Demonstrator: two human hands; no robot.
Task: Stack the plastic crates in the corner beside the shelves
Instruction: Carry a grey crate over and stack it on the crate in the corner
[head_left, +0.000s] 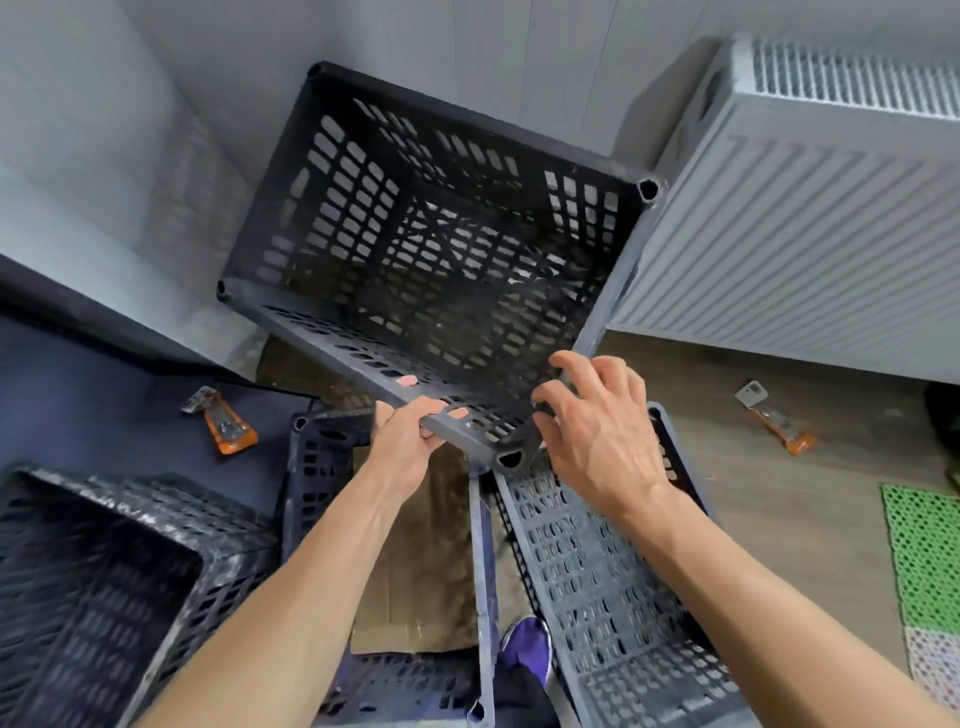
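Your left hand (410, 441) grasps the near rim of a black plastic crate (426, 234), fingers curled over the top edge, thumb beneath. Your right hand (597, 436) sits at the crate's near corner, at about four o'clock from the left, its fingers bent and spread over the rim; whether they truly clamp the corner cannot be told. The crate is tilted, its open top facing you, its far end toward twelve o'clock where the grey walls meet, just beside a white radiator (810, 223) at two o'clock. Beneath your forearms a second crate (613, 597) lies at five o'clock, with cardboard (415, 571) showing at six o'clock. A third crate (104, 587) stands at eight o'clock, well apart from the one you hold. An orange tool (223, 426) lies at nine o'clock; another orange tool (779, 421) at three o'clock. A green mat (924, 551) lies at four o'clock. A purple shoe (527, 647) shows at six o'clock.
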